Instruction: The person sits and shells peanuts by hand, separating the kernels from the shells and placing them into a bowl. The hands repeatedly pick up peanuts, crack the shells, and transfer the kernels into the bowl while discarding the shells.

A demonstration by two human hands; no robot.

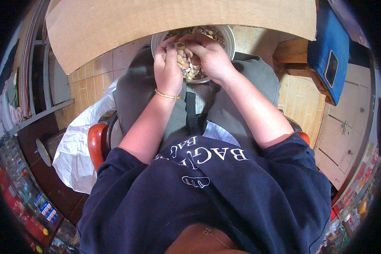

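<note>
A round white tub (231, 41) stands between the knees, holding what look like peanuts and broken shells (195, 73). Over it, my left hand (169, 62) is bent inward, its thumb and fingers pinching a small tan piece that looks like a peanut (179, 45). My right hand (211, 54) meets it from the other side, its fingertips on the same piece; some of its fingers are hidden under the palm. More pale nuts or shells show between the two hands. A yellow bracelet (167, 94) is round the left wrist.
A large cardboard sheet (184, 16) covers the tub's far edge. On the right are a wooden stool (292, 52) and a blue padded surface (324, 47) with a phone-like device (331, 69) on it. A white plastic bag (77, 155) hangs by the red chair arm (96, 144) on the left.
</note>
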